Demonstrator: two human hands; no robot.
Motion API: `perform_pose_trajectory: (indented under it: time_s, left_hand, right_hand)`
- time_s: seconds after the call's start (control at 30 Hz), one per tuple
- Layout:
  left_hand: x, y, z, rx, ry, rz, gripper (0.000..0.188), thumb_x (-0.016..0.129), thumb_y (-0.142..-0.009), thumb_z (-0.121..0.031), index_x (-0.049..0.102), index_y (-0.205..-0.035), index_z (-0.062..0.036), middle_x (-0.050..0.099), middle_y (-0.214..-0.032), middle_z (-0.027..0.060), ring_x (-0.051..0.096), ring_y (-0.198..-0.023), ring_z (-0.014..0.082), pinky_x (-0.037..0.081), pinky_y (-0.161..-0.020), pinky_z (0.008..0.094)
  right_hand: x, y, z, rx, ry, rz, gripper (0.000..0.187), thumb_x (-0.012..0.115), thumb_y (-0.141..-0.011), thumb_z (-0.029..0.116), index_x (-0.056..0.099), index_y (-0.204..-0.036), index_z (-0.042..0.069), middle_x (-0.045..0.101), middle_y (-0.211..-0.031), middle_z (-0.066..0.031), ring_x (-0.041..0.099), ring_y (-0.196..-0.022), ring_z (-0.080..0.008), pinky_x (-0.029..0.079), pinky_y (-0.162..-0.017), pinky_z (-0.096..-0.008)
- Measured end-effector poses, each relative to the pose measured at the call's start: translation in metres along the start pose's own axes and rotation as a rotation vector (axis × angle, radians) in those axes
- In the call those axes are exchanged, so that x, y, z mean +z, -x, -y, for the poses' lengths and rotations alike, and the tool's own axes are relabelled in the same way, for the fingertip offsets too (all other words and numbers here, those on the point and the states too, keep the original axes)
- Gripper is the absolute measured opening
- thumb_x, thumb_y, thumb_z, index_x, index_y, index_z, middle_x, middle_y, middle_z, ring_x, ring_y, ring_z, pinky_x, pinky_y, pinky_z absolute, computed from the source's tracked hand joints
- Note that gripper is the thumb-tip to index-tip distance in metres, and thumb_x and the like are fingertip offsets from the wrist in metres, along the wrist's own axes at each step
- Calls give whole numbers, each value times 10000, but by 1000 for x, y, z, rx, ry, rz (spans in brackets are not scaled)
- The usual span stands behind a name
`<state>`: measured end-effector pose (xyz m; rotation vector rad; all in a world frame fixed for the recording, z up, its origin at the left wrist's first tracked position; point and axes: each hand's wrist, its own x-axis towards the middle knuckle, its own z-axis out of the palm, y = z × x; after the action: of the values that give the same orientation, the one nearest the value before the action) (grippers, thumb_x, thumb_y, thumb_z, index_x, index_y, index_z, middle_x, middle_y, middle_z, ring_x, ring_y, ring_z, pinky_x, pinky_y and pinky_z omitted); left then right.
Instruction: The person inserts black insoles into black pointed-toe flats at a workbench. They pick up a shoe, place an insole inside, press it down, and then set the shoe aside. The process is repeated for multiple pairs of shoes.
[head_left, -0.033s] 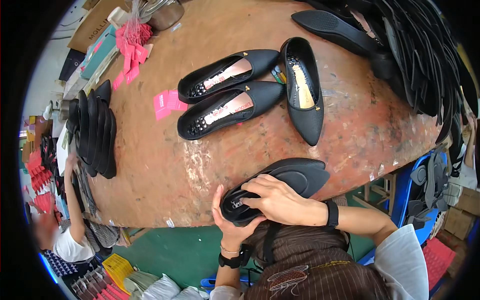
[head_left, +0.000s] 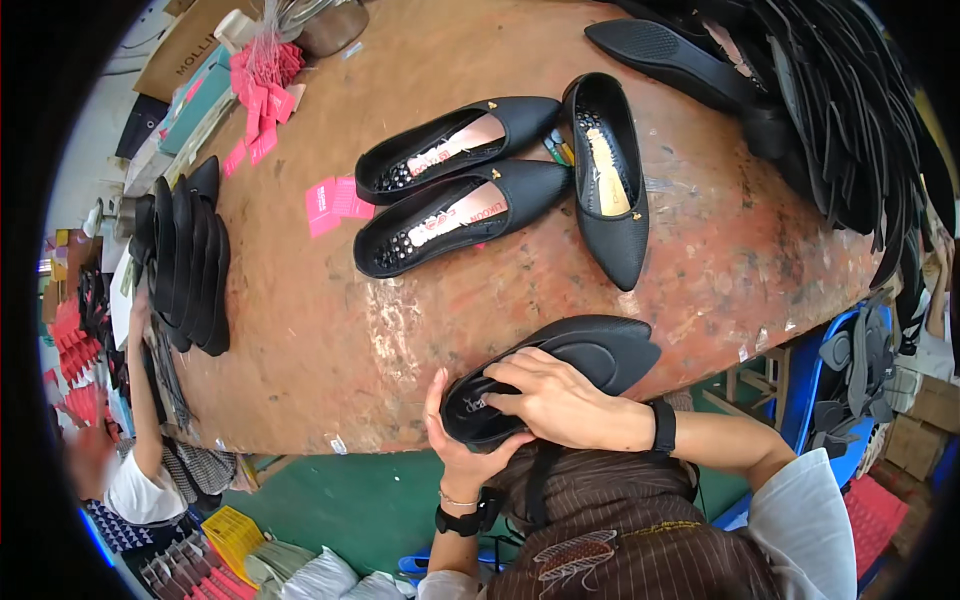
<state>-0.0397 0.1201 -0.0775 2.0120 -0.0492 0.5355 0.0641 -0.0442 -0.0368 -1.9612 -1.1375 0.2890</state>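
A black pointed shoe [head_left: 635, 352] lies at the near edge of the table, its toe to the right. A rounded oval outline shows on its front part. My left hand [head_left: 465, 445] wraps round the heel, thumb on one side and fingers on the other. With bent fingers, my right hand [head_left: 550, 400] reaches into the heel opening and presses on the lining, which carries pale print. Its fingertips are partly hidden inside. Beyond lie a pair of black flats, one flat [head_left: 460, 215] beside the other [head_left: 455, 150], and a third flat [head_left: 610, 180] points toward me.
Nested black shoe parts [head_left: 195, 265] stand at the left, and a pile of black strips [head_left: 835, 110] at the far right. Pink tags [head_left: 338, 205] lie by the flats. A blue bin [head_left: 800, 420] stands at the right; a co-worker's arm [head_left: 147, 385] reaches in at left.
The printed lining in the heel has turned and shifted slightly under my right fingers. At the left, the co-worker's hand has moved a little farther up. Both my hands keep their places.
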Motion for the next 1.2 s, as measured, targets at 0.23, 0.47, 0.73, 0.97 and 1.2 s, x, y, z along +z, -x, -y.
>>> perform_pose_trajectory:
  time_s: [0.23, 0.47, 0.73, 0.97, 1.2]
  left_hand:
    - [-19, -19, -2, -35, -24, 173, 711, 677, -867, -499, 497, -1359, -19, 477, -1411, 292, 511, -1257, 443, 425, -1031, 501]
    - [-16, -22, -4, -204, 64, 103, 209, 477, -916, -175, 568, -957, 9, 570, -1293, 280, 577, -1147, 401, 445, -979, 458]
    - [-8, -15, -22, -276, -72, -6, 129, 458, -943, -139, 449, -966, -12, 482, -1379, 293, 516, -1196, 369, 352, -1067, 443]
    - [-8, -9, -89, -268, -464, 387, 678, 853, -719, -149, 493, -1245, 82, 239, -1569, 294, 503, -1203, 430, 479, -938, 427]
    - [-29, 33, -88, -368, -517, 296, 255, 855, -705, -138, 653, -750, 10, 459, -1462, 238, 626, -1079, 387, 529, -850, 406]
  right_hand:
    - [9, -3, -6, -270, 179, 151, 397, 589, -802, 143, 673, -1137, -54, 584, -1294, -151, 512, -1288, -284, 371, -1146, -388]
    - [11, -4, 8, -114, 173, 218, 418, 550, -850, 131, 665, -1245, 54, 599, -1350, -147, 497, -1341, -248, 287, -1198, -403]
    - [-26, 9, 10, 97, 356, 24, 381, 640, -736, 74, 718, -1105, 16, 703, -1160, -120, 611, -1211, -249, 264, -1182, -531]
    - [-71, -18, -7, 618, 524, -450, 367, 731, -841, 231, 686, -1116, -7, 669, -940, -170, 638, -949, -331, 516, -843, -455]
    - [-95, -15, 5, 554, 298, -327, 457, 791, -787, 294, 687, -1081, -40, 650, -895, -202, 627, -938, -392, 498, -826, -454]
